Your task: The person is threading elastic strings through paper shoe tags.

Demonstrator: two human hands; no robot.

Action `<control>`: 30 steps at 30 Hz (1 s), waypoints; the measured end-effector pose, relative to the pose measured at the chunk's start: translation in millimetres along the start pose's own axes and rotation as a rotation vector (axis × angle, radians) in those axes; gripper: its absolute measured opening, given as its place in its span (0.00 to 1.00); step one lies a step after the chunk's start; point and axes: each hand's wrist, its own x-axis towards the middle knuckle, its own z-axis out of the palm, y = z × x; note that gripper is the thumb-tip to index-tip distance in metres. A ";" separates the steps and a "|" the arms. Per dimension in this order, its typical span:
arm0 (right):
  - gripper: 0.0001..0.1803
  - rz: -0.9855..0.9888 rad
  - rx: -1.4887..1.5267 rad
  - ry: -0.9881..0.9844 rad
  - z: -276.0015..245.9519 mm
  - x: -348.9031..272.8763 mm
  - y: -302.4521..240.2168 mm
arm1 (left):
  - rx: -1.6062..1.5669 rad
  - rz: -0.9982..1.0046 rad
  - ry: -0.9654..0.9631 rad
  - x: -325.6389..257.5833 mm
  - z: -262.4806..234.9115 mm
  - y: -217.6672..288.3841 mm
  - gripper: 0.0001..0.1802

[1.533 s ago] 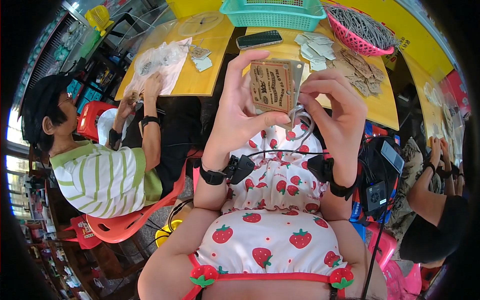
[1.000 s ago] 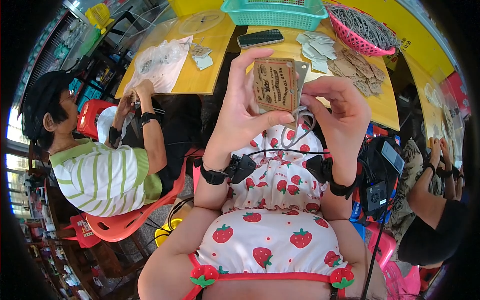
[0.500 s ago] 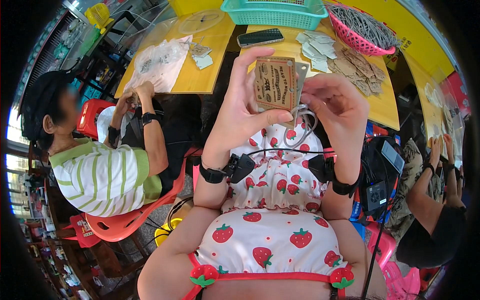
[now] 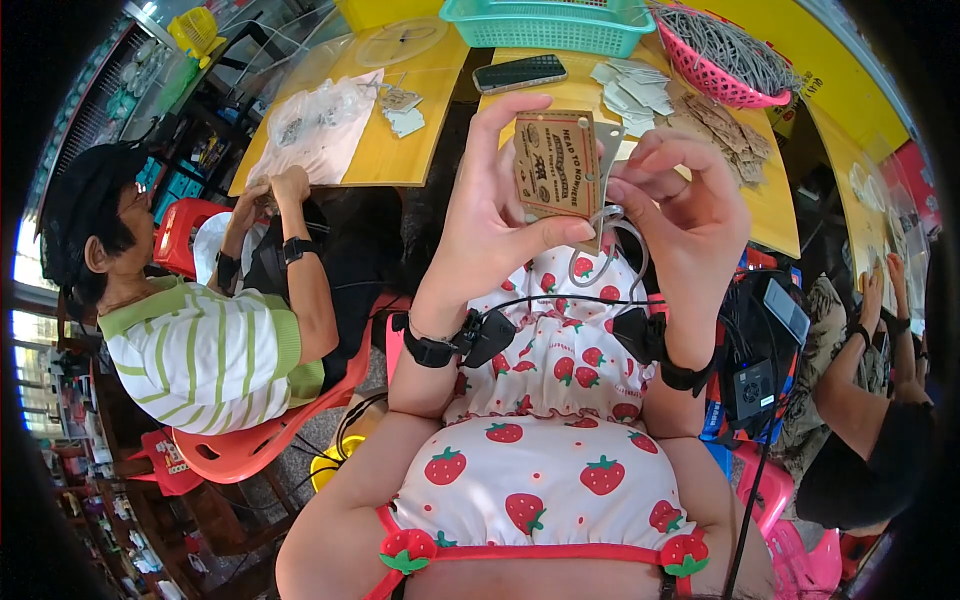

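Note:
A brown printed cardboard tag point(image 4: 557, 165) is held up in front of me, its printed face toward me. Behind it a grey card point(image 4: 609, 150) sticks out along the right edge. My left hand point(image 4: 485, 215) grips both, thumb across the lower edge and forefinger along the top. At the cards' right side, my right hand point(image 4: 690, 200) has thumb and fingertips pinched on a thin grey cord point(image 4: 643, 262). The cord loops down below the cards. Its passage through the tags is hidden by the fingers and the card.
On the yellow table point(image 4: 765, 222) lie grey cards point(image 4: 632, 95), a brown tag pile point(image 4: 722, 135) and a phone point(image 4: 520, 73). Farther back are a turquoise basket point(image 4: 545, 35) and a pink basket of grey cords point(image 4: 720, 60). A co-worker point(image 4: 200, 350) sits at left; another person's arms point(image 4: 855, 375) show at right.
My right hand has shifted slightly to the right and its upper fingers have lifted and spread a little. The cards have turned slightly in my left hand.

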 end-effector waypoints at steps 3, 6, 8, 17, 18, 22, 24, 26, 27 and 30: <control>0.13 -0.030 -0.120 -0.012 0.6 1.6 -3.0 | 0.081 0.053 0.002 0.2 -0.1 -1.4 0.47; 0.12 -0.047 -0.229 -0.052 -1.7 4.0 -4.2 | 0.153 0.021 0.041 -1.8 2.2 1.7 0.46; 0.12 -0.045 -0.280 -0.079 -4.5 4.6 -2.4 | 0.194 -0.026 0.065 -2.6 2.3 1.6 0.45; 0.08 0.058 -0.357 -0.108 -12.2 4.2 6.3 | 0.462 -0.057 0.018 -4.2 2.2 -2.3 0.46; 0.07 0.069 -0.379 -0.127 -12.8 4.4 8.0 | 0.478 -0.065 0.012 -4.1 1.3 -3.8 0.45; 0.05 0.024 -0.345 -0.089 -18.4 5.1 20.6 | 0.474 -0.112 0.000 -3.7 -3.4 -3.1 0.45; 0.05 0.098 -0.304 0.024 -25.7 7.0 17.8 | 0.445 -0.137 -0.018 -3.0 -6.7 -2.6 0.44; 0.07 0.123 -0.194 0.179 -36.7 9.6 16.4 | 0.417 -0.162 -0.033 -2.6 -11.9 -1.3 0.44; 0.07 0.124 -0.191 0.178 -41.6 11.3 14.1 | 0.457 -0.164 -0.071 -2.6 -15.0 0.1 0.44; 0.09 0.021 0.159 0.332 -61.0 15.2 9.2 | 0.505 -0.205 -0.147 -4.8 -20.0 2.5 0.43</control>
